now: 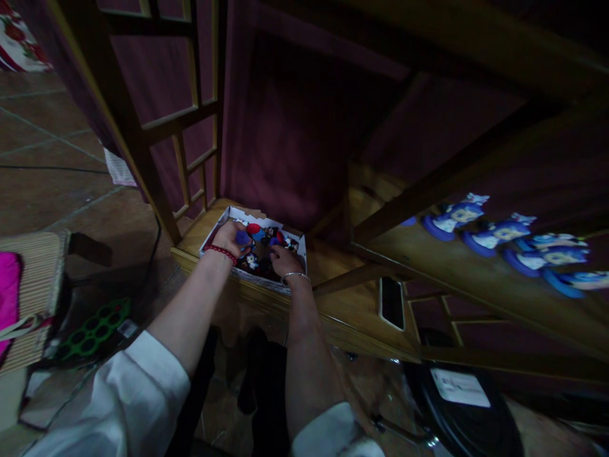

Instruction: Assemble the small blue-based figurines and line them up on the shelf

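Note:
A white cardboard box (218,223) with several small figurines (249,260) inside stands on the wooden shelf. My left hand (228,237), with a red bead bracelet at the wrist, reaches over the box's left side. Its thumb and fingers close around a small figurine with a purple round base (243,237). Inside the right part of the box is my right hand (287,261), wearing a silver bangle, with its fingers curled down. What those fingers hold, if anything, is hidden. A red round piece (253,228) shows between the hands, near the back wall.
A phone (392,303) lies on the wooden shelf (343,306) to the right. Several blue-and-white figurines (457,216) stand along a higher shelf. Wooden lattice (183,120) rises at left. A black round seat (471,412) is at lower right, a green rack (95,327) at lower left.

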### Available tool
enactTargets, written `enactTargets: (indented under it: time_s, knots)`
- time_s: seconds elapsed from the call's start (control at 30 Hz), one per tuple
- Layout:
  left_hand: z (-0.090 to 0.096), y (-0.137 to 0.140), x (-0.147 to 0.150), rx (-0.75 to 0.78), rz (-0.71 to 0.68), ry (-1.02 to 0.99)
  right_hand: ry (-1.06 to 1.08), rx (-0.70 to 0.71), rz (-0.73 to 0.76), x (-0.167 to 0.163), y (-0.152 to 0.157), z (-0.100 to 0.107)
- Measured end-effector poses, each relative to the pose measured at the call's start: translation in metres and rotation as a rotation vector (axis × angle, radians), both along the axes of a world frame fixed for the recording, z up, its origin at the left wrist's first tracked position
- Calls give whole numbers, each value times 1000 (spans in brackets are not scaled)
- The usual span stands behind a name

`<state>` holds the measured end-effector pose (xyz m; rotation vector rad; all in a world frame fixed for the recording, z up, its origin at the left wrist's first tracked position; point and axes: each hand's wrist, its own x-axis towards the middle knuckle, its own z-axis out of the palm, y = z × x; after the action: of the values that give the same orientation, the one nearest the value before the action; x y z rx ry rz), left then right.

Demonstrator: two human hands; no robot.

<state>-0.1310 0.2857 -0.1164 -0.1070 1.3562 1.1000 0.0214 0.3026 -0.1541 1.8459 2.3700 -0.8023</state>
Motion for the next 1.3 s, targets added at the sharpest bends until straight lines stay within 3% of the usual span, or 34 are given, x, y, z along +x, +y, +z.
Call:
enactTargets:
  time_s: [0.3, 0.63, 0.8, 1.03, 1.17, 1.3]
  knots:
    - [2, -1, -8, 2, 83, 53, -16, -27, 4, 8, 2, -2]
    - [1, 1, -10, 11, 75, 12, -76, -86, 39, 9, 1, -7]
    - [-3, 3, -12, 14, 51, 16, 56, -136, -51, 11, 4, -18]
    - [0, 4, -14, 15, 50, 24, 454, -265, -222, 5, 10, -45]
    - [-2, 6, -13, 9, 59, 12, 548, -326, -202, -1, 9, -41]
    - [-7, 7, -15, 31, 53, 11, 339, -241, -150, 4, 6, -25]
